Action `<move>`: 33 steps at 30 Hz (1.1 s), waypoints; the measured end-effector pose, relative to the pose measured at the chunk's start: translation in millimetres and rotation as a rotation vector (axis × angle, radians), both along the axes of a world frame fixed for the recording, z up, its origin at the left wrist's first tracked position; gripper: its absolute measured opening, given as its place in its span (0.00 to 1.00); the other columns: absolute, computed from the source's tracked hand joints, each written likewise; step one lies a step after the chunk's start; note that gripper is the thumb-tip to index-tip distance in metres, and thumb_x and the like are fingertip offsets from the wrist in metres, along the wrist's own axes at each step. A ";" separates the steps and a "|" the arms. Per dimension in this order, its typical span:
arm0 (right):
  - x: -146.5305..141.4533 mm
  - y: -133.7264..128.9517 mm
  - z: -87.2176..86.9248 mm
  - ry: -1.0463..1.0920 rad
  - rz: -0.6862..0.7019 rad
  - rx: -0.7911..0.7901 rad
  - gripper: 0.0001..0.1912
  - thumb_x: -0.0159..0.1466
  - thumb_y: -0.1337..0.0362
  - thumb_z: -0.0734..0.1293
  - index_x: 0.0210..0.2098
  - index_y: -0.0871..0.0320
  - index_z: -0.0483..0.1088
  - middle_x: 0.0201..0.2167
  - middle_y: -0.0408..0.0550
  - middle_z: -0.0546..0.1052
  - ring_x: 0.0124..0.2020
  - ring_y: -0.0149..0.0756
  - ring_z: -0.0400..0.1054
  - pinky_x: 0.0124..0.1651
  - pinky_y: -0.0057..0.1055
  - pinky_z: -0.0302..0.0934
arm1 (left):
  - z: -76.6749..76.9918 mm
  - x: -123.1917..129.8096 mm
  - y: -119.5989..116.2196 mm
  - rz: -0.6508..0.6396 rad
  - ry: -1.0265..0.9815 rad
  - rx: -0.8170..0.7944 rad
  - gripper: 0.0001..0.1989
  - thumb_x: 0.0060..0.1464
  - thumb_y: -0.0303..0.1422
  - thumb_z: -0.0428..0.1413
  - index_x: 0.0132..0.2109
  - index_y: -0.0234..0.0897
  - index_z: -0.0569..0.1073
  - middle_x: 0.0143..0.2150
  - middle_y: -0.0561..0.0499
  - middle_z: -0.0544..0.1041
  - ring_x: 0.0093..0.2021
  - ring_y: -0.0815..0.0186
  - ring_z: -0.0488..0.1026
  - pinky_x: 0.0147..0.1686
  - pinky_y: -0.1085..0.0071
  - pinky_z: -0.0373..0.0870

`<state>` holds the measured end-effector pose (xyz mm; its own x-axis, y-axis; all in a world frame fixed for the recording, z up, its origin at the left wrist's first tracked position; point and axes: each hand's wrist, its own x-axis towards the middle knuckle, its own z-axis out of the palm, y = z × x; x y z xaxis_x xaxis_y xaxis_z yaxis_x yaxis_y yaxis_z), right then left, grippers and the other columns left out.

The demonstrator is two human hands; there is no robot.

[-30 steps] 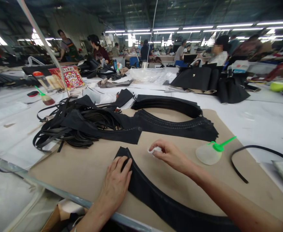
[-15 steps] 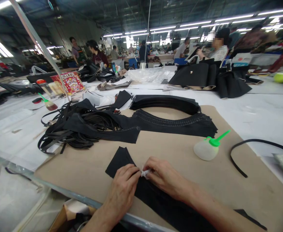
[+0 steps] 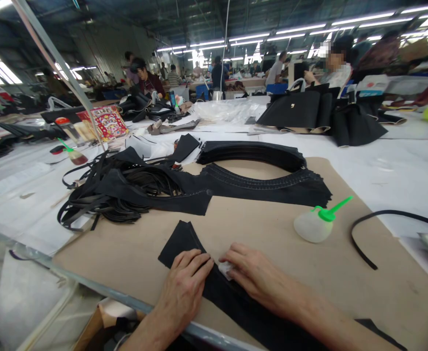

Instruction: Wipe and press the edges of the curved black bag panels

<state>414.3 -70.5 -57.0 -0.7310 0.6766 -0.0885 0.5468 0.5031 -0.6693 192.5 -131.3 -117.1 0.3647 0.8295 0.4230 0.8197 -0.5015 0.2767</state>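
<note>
A curved black piece (image 3: 235, 309) lies on the brown sheet (image 3: 257, 224) near the table's front edge, running from upper left to lower right. My left hand (image 3: 188, 278) presses on it below its upper left end, fingers together; whether anything is pinched there is hidden. My right hand (image 3: 252, 270) is closed on a small white cloth (image 3: 225, 269), which touches the piece's upper edge just right of my left fingertips. Part of the black piece is hidden under my right forearm.
A clear squeeze bottle with a green spout (image 3: 314, 224) stands to the right, beside a black strip (image 3: 362, 251). Stacked curved black pieces (image 3: 254, 153) and a tangle of black strips (image 3: 118, 190) lie beyond. People work at tables farther back.
My right hand has moved slightly right, away from my left fingertips, with the white cloth still in it. My left hand has stayed almost in place. The camera view has shifted slightly.
</note>
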 end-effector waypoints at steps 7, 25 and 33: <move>8.0 -18.4 -15.9 -0.170 0.152 0.188 0.13 0.69 0.74 0.56 0.42 0.57 0.70 0.39 0.49 0.71 0.41 0.37 0.67 0.45 0.32 0.61 | -1.1 -1.6 0.9 -0.015 -0.005 0.037 0.19 0.61 0.21 0.45 0.54 0.39 0.73 0.52 0.51 0.77 0.52 0.58 0.67 0.52 0.59 0.63; 35.7 -31.9 1.0 -0.198 0.140 0.026 0.14 0.69 0.72 0.54 0.40 0.57 0.70 0.40 0.49 0.71 0.42 0.38 0.67 0.46 0.32 0.61 | 2.8 1.0 0.0 -0.008 0.020 0.045 0.20 0.59 0.19 0.45 0.54 0.38 0.72 0.53 0.47 0.74 0.54 0.58 0.66 0.54 0.59 0.62; 80.6 -24.4 3.2 -0.131 -0.286 -0.105 0.11 0.69 0.60 0.55 0.37 0.53 0.67 0.33 0.44 0.72 0.34 0.34 0.67 0.39 0.30 0.59 | 2.9 0.3 0.7 -0.007 -0.033 0.004 0.19 0.59 0.20 0.47 0.53 0.40 0.70 0.49 0.49 0.76 0.53 0.59 0.68 0.54 0.59 0.62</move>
